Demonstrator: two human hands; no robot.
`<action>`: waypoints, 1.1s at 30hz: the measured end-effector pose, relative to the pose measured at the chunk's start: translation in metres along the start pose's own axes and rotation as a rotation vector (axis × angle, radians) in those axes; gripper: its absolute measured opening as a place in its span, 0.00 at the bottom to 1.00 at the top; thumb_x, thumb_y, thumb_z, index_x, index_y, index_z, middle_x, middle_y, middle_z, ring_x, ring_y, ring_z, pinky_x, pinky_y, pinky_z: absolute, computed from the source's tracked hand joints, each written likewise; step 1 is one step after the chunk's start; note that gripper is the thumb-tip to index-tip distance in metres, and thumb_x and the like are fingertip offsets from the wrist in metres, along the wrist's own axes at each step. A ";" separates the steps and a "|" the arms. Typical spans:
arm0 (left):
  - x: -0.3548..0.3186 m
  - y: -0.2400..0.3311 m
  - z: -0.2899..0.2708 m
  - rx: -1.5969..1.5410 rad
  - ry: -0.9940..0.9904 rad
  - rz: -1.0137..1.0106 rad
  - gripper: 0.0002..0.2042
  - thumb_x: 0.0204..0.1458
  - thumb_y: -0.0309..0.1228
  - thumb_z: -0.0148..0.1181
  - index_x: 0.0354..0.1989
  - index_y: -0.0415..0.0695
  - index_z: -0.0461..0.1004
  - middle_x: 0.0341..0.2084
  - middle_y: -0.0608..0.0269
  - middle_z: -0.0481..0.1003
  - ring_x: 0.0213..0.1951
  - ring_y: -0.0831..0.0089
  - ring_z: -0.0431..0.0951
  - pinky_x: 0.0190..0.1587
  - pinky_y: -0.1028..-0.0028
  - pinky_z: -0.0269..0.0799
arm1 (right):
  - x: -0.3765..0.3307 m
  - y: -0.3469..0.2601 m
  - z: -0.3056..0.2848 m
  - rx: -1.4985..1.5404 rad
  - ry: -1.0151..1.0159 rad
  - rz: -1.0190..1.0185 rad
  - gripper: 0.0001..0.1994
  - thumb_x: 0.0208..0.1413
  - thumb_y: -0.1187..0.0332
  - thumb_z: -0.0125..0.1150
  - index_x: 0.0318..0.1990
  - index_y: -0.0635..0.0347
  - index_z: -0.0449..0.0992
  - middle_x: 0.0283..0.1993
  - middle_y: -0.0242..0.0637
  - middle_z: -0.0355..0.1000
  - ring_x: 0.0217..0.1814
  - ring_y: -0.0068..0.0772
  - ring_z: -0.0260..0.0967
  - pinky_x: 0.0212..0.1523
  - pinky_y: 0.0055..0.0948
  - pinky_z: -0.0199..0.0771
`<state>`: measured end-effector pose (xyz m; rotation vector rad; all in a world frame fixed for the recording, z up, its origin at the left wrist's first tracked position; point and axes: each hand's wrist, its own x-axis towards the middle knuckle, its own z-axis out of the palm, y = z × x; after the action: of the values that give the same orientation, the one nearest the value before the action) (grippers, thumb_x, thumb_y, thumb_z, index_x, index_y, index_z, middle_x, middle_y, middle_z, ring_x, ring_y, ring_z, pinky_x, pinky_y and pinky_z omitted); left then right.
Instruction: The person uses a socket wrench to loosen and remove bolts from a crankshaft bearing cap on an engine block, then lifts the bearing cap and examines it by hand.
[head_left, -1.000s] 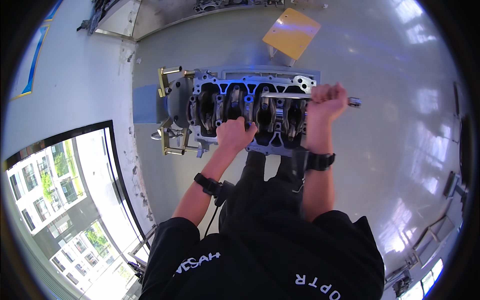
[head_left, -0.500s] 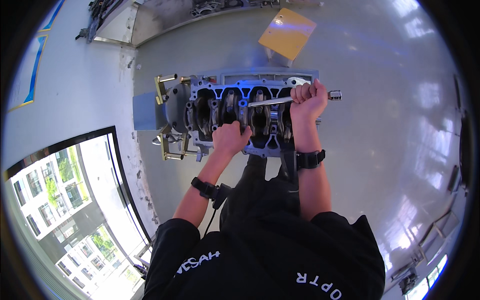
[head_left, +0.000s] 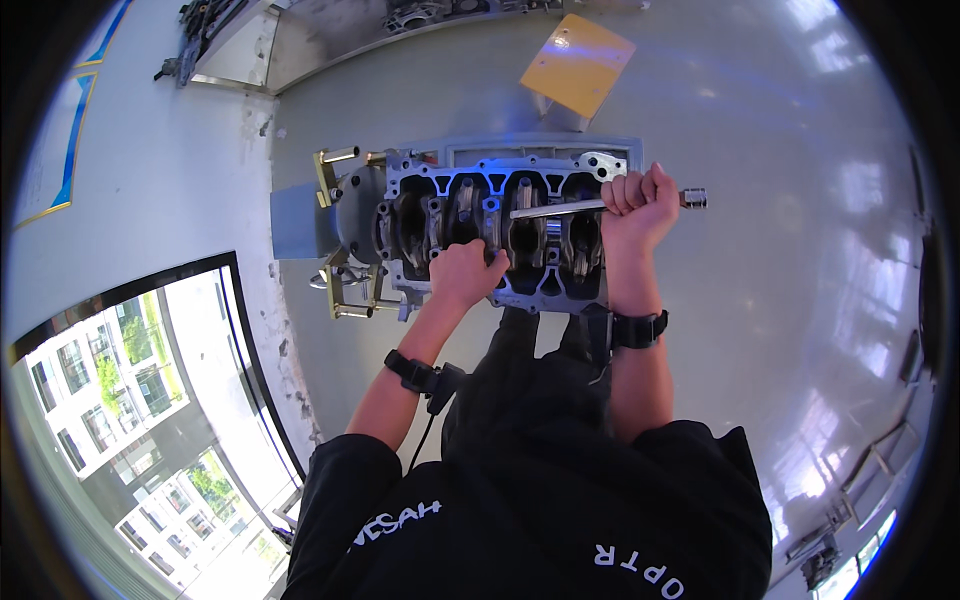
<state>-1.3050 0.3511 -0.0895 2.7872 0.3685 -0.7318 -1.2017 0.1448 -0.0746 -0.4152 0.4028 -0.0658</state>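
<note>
An engine block [head_left: 520, 298] lies with its open crankcase facing up, its crankshaft and bearing caps showing. My right hand [head_left: 642, 208] is closed around a long chrome wrench [head_left: 560, 209] above the block's right end. The wrench's left tip hangs just right of a blue-lit bolt on a middle bearing cap [head_left: 491, 232]. My left hand [head_left: 466, 272] rests on the block's near side by that cap. Its fingers are curled and its thumb points right; the fingertips, and anything under them, are hidden.
The block is mounted on a stand with a round plate [head_left: 357, 212] and brass-coloured arms [head_left: 334, 290] at left. A yellow-topped stool [head_left: 578, 65] stands beyond it. A metal bench [head_left: 330, 50] with engine parts is at the far left, and a wall and window [head_left: 140, 400] are on the left.
My right hand has moved right with the wrench, drawing its left tip away from the cap bolt. The left hand stays at the same cap. The view has shifted slightly.
</note>
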 end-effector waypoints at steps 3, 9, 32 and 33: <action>0.000 0.005 0.001 -0.047 -0.014 0.002 0.22 0.45 0.52 0.53 0.24 0.42 0.75 0.20 0.53 0.76 0.28 0.55 0.78 0.33 0.60 0.73 | -0.012 0.014 -0.004 -0.048 0.024 0.043 0.20 0.53 0.68 0.46 0.13 0.51 0.46 0.10 0.25 0.39 0.11 0.20 0.34 0.15 0.26 0.36; -0.008 -0.001 0.001 -0.061 0.047 -0.034 0.21 0.44 0.51 0.56 0.19 0.41 0.73 0.16 0.56 0.75 0.25 0.55 0.77 0.30 0.62 0.72 | -0.022 0.022 -0.006 -0.037 -0.036 0.123 0.21 0.53 0.68 0.46 0.12 0.52 0.47 0.09 0.26 0.41 0.11 0.21 0.35 0.15 0.27 0.37; -0.090 -0.052 0.049 -2.043 -0.898 -0.184 0.16 0.60 0.45 0.42 0.37 0.45 0.68 0.34 0.59 0.73 0.42 0.61 0.73 0.46 0.62 0.69 | -0.258 0.056 -0.052 -1.483 -0.737 -0.478 0.12 0.40 0.74 0.61 0.36 0.60 0.73 0.48 0.44 0.63 0.49 0.48 0.60 0.51 0.39 0.63; -0.094 -0.059 0.054 -2.041 -0.916 -0.170 0.16 0.60 0.45 0.42 0.37 0.45 0.68 0.34 0.59 0.73 0.42 0.61 0.73 0.46 0.62 0.69 | -0.277 0.068 -0.064 -1.546 -0.581 -0.469 0.16 0.40 0.74 0.63 0.41 0.60 0.72 0.49 0.44 0.62 0.51 0.49 0.59 0.52 0.40 0.63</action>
<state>-1.4257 0.3743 -0.0972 0.4541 0.5903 -0.7632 -1.4825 0.2222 -0.0535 -1.9955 -0.3244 -0.0753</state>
